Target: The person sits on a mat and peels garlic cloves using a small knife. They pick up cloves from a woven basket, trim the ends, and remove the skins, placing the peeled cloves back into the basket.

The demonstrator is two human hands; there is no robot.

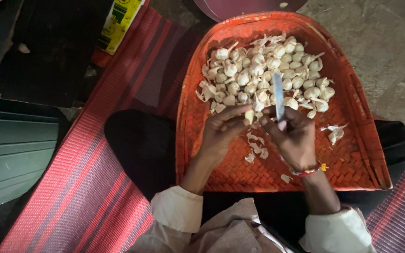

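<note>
Overall level: dim; I read the scene as lit by one pool of light only.
Light source: from above and ahead of me, falling on the woven tray (352, 93).
Brightest area: the garlic heap (263, 70), pale and near washed out, detail thin.
Mid tones: my left hand (221, 129) and right hand (296, 138), lit on their upper edges.
Glare: faint sheen on the knife blade (278, 96).
Shadows: the left side falls to near black; my lap is dark.
Sharpness: centre fair, edges soft and grainy.
Distortion: slight wide-angle bend in the mat stripes (90, 187).
</note>
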